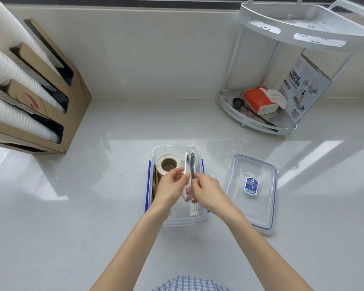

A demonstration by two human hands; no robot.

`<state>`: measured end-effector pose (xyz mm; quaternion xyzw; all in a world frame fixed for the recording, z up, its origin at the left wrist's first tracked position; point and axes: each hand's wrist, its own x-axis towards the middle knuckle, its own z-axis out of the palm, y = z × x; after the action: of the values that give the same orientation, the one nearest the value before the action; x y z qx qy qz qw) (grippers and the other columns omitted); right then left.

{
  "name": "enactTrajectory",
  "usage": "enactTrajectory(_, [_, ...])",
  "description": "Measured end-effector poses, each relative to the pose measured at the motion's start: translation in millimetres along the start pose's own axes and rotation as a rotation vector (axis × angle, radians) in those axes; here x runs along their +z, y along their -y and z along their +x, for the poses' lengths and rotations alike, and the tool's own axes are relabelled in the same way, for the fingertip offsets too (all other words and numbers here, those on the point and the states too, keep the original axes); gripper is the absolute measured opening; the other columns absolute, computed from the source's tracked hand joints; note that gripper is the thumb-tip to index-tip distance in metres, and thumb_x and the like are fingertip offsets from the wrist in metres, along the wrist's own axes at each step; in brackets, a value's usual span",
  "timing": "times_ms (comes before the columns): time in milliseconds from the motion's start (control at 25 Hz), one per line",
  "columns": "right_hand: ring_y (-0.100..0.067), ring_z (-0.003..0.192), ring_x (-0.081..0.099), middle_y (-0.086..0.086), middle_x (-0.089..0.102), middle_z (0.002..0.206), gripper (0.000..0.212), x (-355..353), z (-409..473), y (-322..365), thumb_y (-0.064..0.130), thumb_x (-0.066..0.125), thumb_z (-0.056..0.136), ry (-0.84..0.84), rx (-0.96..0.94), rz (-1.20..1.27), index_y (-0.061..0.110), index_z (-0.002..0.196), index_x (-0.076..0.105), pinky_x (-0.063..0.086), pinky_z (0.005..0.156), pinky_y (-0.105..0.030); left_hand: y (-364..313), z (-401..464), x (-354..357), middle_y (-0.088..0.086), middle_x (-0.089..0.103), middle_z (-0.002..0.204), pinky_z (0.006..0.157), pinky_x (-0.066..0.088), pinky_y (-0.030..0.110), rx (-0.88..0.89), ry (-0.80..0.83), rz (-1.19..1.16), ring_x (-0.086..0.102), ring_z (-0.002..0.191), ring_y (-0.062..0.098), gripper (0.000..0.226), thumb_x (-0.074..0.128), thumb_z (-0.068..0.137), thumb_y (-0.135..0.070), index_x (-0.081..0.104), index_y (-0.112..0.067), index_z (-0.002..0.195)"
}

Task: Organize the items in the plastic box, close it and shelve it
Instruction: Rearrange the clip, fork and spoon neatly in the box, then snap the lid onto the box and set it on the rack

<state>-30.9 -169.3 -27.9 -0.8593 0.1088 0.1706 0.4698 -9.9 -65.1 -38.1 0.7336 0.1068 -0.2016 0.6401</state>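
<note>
A clear plastic box [198, 219] with blue side clips stands open on the white counter in front of me. Inside it, a roll of brown tape [168, 163] lies at the far left beside brown cardboard pieces [154, 185]. Both hands hold a clear-wrapped black fork packet [190, 162] over the box. My left hand [170, 186] pinches its left edge, and my right hand [208, 191] grips its lower part. A white paper-wrapped item [193, 209] lies under my hands in the box. The clear lid [253, 191], with a blue sticker, rests on the counter to the right.
A white two-tier corner shelf [259, 122] stands at the back right with an orange tissue pack [259, 99], a black scoop and a printed box on its lower tier. At the left, a cardboard dispenser [57, 106] holds stacks of white cups.
</note>
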Motion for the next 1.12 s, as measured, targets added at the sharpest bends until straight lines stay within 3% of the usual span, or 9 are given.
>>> enactTrajectory(80, [-0.031, 0.085, 0.07, -0.013, 0.065, 0.087, 0.019, 4, 0, 0, 0.014, 0.031, 0.093, 0.011, 0.016, -0.077, 0.008, 0.089, 0.049, 0.056, 0.082, -0.044, 4, -3, 3, 0.008, 0.057, 0.097, 0.089, 0.043, 0.036, -0.046, 0.031, 0.002, 0.053, 0.091, 0.02, 0.03, 0.042, 0.09, -0.016, 0.052, -0.006, 0.117])
enactTrajectory(160, [-0.037, 0.097, 0.063, -0.019, 0.064, 0.097, 0.015, 7, 0, 3, 0.016, 0.033, 0.092, 0.023, 0.026, -0.196, 0.009, 0.087, 0.046, 0.052, 0.08, -0.037, 6, -6, 5, 0.014, 0.054, 0.084, 0.078, 0.043, 0.035, -0.096, 0.071, -0.029, 0.051, 0.079, 0.022, 0.025, 0.034, 0.091, -0.013, 0.056, -0.001, 0.093])
enactTrajectory(240, [-0.039, 0.106, 0.056, -0.024, 0.06, 0.111, 0.016, 8, -3, 8, 0.014, 0.035, 0.092, 0.04, 0.049, -0.322, 0.006, 0.093, 0.048, 0.041, 0.075, -0.031, 3, -11, 8, 0.009, 0.049, 0.07, 0.075, 0.04, 0.031, -0.144, 0.093, -0.065, 0.048, 0.07, 0.018, 0.03, 0.031, 0.092, -0.015, 0.047, -0.009, 0.068])
enactTrajectory(280, [-0.04, 0.109, 0.053, -0.024, 0.059, 0.116, 0.02, 9, -4, 9, 0.012, 0.036, 0.091, 0.054, 0.059, -0.364, 0.002, 0.102, 0.05, 0.04, 0.076, -0.033, 3, -12, 9, 0.005, 0.051, 0.071, 0.08, 0.04, 0.03, -0.165, 0.101, -0.095, 0.049, 0.074, 0.016, 0.032, 0.03, 0.093, -0.018, 0.047, -0.012, 0.067])
enactTrajectory(440, [-0.036, 0.115, 0.053, -0.02, 0.055, 0.126, 0.039, 16, 0, 11, 0.006, 0.039, 0.09, 0.123, 0.047, -0.496, 0.001, 0.128, 0.043, 0.044, 0.085, -0.035, 5, -9, 18, 0.006, 0.058, 0.106, 0.097, 0.036, 0.029, -0.209, 0.099, -0.15, 0.053, 0.106, 0.018, 0.035, 0.028, 0.096, -0.024, 0.056, -0.006, 0.108])
enactTrajectory(680, [-0.032, 0.12, 0.052, -0.017, 0.053, 0.132, 0.045, 16, -5, 18, 0.003, 0.034, 0.092, 0.224, 0.013, -0.54, 0.011, 0.135, 0.04, 0.044, 0.092, -0.035, 7, -8, 21, 0.012, 0.051, 0.133, 0.108, 0.031, 0.031, -0.28, 0.067, -0.149, 0.044, 0.126, 0.022, 0.044, 0.029, 0.095, -0.032, 0.045, -0.006, 0.126])
enactTrajectory(880, [-0.036, 0.105, 0.057, -0.021, 0.06, 0.119, 0.036, 9, -2, 21, 0.003, 0.033, 0.089, 0.18, 0.032, -0.506, 0.003, 0.12, 0.052, 0.037, 0.071, -0.03, 1, -9, 12, 0.005, 0.052, 0.132, 0.108, 0.032, 0.034, -0.246, 0.105, -0.16, 0.046, 0.125, 0.018, 0.042, 0.031, 0.094, -0.03, 0.047, -0.008, 0.127])
enactTrajectory(1000, [-0.032, 0.095, 0.054, -0.021, 0.061, 0.118, 0.029, -7, -3, 16, 0.011, 0.031, 0.092, 0.065, 0.0, -0.389, 0.005, 0.103, 0.058, 0.041, 0.075, -0.031, -3, -9, 4, -0.002, 0.051, 0.12, 0.1, 0.033, 0.033, -0.209, 0.112, -0.086, 0.046, 0.117, 0.014, 0.034, 0.034, 0.093, -0.029, 0.051, -0.016, 0.119])
enactTrajectory(1120, [-0.025, 0.113, 0.055, -0.009, 0.06, 0.127, 0.036, -28, -6, 7, 0.016, 0.034, 0.094, -0.066, -0.023, -0.223, 0.013, 0.122, 0.056, 0.041, 0.09, -0.027, -14, -10, 2, -0.002, 0.053, 0.107, 0.09, 0.035, 0.028, -0.109, 0.094, -0.028, 0.047, 0.104, 0.013, 0.022, 0.037, 0.091, -0.019, 0.056, -0.021, 0.103])
